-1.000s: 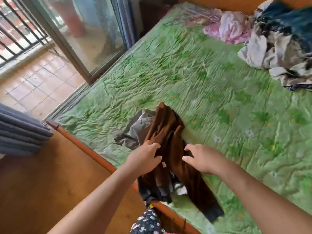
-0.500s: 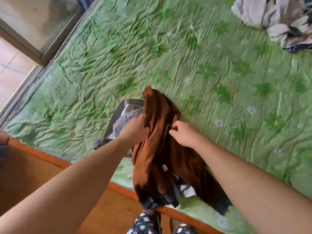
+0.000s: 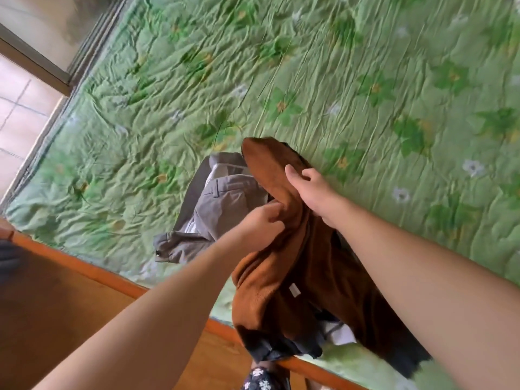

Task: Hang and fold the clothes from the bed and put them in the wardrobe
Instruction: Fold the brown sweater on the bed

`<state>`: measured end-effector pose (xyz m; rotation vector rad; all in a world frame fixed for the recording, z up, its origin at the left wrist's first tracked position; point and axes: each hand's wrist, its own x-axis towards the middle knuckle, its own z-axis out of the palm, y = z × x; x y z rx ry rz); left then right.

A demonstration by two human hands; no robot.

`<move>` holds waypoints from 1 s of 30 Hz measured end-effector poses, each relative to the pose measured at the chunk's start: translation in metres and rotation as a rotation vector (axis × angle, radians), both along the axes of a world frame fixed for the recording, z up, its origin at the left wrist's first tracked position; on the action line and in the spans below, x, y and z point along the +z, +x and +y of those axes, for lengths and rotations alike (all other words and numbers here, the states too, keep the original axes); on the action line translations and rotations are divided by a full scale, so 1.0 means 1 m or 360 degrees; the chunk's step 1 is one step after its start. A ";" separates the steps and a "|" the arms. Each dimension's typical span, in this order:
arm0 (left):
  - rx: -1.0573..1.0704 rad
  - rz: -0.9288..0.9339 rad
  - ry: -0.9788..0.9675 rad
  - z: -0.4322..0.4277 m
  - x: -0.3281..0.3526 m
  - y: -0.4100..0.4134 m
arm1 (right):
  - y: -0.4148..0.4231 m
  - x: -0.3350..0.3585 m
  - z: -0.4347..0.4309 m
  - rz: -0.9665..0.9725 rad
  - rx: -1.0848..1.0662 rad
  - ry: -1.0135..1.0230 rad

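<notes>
Green bedspread (image 3: 365,94): brown garment (image 3: 284,274) gripped between left hand (image 3: 261,224) and right hand (image 3: 313,190).

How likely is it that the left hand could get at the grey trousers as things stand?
Probably yes: the grey trousers lie mostly uncovered right beside the left hand, though its fingers pinch the brown garment.

We take the rumpled brown fleece garment (image 3: 281,277) as our mark. It lies on the crinkled green quilted bedspread with a leaf-and-flower print (image 3: 365,94), and its lower end drapes over the orange wooden bed rail (image 3: 112,277). The left hand (image 3: 261,223) pinches a fold on the garment's left side. The right hand (image 3: 312,190) grips its raised upper part, thumb on top. Just left of the garment and partly under it we see crumpled grey trousers (image 3: 213,209). A small white label (image 3: 294,291) shows on the garment's middle.
</notes>
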<state>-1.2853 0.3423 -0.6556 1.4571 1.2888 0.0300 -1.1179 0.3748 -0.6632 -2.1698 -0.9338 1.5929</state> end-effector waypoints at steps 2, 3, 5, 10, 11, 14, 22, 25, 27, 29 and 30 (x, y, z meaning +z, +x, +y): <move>-0.0274 -0.0016 0.0086 -0.022 0.010 0.011 | 0.009 0.006 0.003 0.0062 -0.0121 0.0018; -0.0406 0.0032 0.0120 -0.033 0.015 0.017 | 0.013 0.009 0.001 0.0064 -0.0150 0.0005; -0.0624 0.0126 0.0206 -0.056 0.025 0.030 | 0.021 0.015 -0.010 -0.0094 -0.0098 -0.0059; -0.1036 0.0219 0.0376 -0.097 0.047 0.039 | 0.044 0.046 -0.055 -0.0030 0.0030 -0.0092; -0.0971 0.0163 0.0373 -0.100 0.054 0.036 | 0.050 0.058 -0.062 0.0049 -0.0034 -0.0072; -0.0262 -0.0090 0.0266 -0.099 0.074 0.027 | 0.067 0.105 -0.081 0.0287 -0.0205 0.0026; -0.0033 -0.0205 0.0611 -0.028 0.191 0.045 | 0.086 0.249 -0.134 0.0334 0.0064 0.0390; -0.0532 -0.0306 0.0874 -0.026 0.248 0.076 | 0.091 0.297 -0.159 0.0374 0.0060 0.0557; -0.0568 -0.0423 0.0799 -0.038 0.280 0.093 | 0.097 0.322 -0.179 0.0362 -0.0022 0.0705; -0.0538 -0.0542 0.0733 -0.053 0.305 0.103 | 0.107 0.340 -0.200 0.0295 -0.0177 0.0850; -0.0518 -0.0613 0.0755 -0.061 0.316 0.105 | 0.112 0.347 -0.211 0.0236 -0.0237 0.0919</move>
